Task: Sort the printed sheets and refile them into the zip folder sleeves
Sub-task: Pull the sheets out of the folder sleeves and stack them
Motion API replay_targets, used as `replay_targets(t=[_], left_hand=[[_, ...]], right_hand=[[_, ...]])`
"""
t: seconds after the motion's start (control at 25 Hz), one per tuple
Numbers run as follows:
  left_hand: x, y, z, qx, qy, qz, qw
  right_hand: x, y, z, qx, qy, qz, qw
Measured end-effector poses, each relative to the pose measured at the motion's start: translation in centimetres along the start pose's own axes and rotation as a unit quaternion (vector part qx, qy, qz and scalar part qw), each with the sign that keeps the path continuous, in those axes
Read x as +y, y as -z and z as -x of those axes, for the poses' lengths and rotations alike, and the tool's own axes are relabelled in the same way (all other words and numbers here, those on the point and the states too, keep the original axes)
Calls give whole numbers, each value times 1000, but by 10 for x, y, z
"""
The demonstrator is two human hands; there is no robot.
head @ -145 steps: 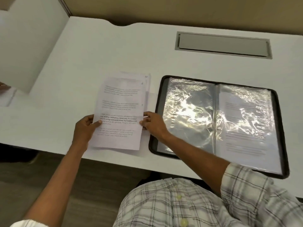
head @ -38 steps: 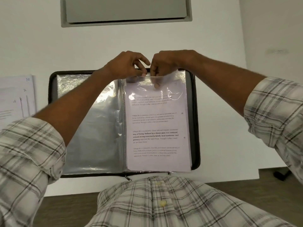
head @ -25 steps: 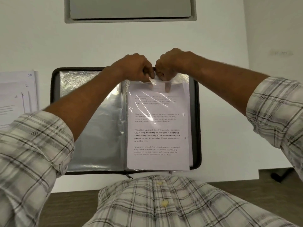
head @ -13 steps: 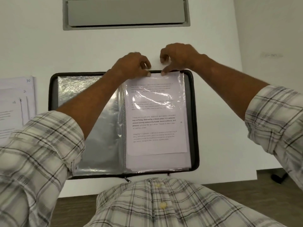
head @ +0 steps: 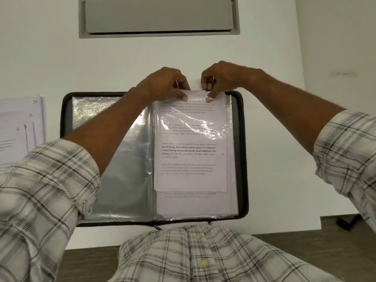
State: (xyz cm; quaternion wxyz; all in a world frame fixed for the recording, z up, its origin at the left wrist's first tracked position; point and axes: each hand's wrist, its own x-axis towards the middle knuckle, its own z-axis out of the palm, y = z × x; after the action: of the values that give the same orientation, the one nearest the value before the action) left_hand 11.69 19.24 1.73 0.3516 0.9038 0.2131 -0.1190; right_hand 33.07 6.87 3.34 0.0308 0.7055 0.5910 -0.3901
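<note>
Head view, looking down: left hand (head: 166, 84) and right hand (head: 219, 78) side by side at far edge of zip folder (head: 243, 149), each pinching top edge of printed sheet (head: 190, 157) between thumb and fingertips, other fingers curled. On right-hand page, upper part under crinkled clear sleeve (head: 228, 119), bottom edge stopping short of another printed page (head: 193, 202) beneath. Across glossy left-hand page (head: 126, 171), left forearm (head: 114, 127). Open flat on white desk (head: 61, 58). At left, well apart, loose sheets (head: 20, 129) with handwritten numbers; beyond hands, grey cable hatch (head: 158, 16).
</note>
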Motion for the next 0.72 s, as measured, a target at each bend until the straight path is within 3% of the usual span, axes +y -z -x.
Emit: replay_targets(t=[0.24, 0.52, 0.64, 0.72], left_hand=[[-6, -1, 5, 52, -22, 62, 996], [-11, 16, 12, 18, -16, 175, 984], [-20, 18, 12, 76, 19, 175, 981], [-27, 18, 12, 135, 69, 228, 962]], right_hand=[[4, 2, 2, 22, 12, -46, 999], [5, 15, 13, -41, 27, -97, 994], [7, 19, 12, 12, 21, -183, 983], [10, 23, 11, 76, 7, -222, 972]])
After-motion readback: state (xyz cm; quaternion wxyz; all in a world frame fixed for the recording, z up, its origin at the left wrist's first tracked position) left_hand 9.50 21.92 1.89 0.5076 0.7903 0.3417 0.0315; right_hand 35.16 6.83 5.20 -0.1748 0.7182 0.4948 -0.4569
